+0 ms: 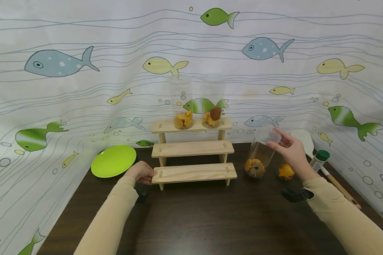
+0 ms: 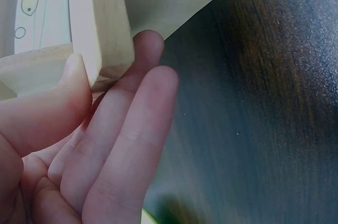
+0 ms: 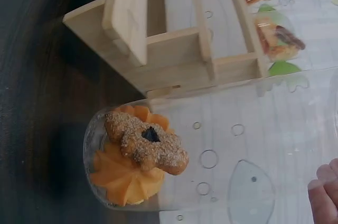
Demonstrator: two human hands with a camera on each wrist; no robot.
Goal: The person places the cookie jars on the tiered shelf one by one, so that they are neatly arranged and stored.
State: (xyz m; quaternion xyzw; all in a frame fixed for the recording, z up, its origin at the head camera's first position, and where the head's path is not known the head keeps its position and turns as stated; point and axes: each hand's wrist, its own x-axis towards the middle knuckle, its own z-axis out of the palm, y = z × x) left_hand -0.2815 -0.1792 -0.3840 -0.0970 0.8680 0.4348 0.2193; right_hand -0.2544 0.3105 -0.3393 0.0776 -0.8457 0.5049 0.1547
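A three-step wooden stand (image 1: 193,173) is on the dark table, and my left hand (image 1: 141,173) pinches the left end of its lowest step. The left wrist view shows the thumb (image 2: 79,84) against one side of the board, fingers on the other. To the right of the stand, my right hand (image 1: 288,147) grips a clear jar (image 1: 261,152) near its top. Inside its bottom are a sugar-coated brown cookie (image 3: 145,147) and orange, flower-shaped cookies (image 3: 127,179). Whether the jar's base touches the table, I cannot tell. Two similar clear jars (image 1: 181,97) with cookies stand on the top step.
Left of the stand lies a green plate (image 1: 114,161). Near the right forearm are an orange cookie (image 1: 286,171), a green-capped bottle (image 1: 320,159) and a white-headed spatula (image 1: 303,140) with a wooden handle. Fish-patterned sheeting (image 1: 191,42) rises behind and along both sides.
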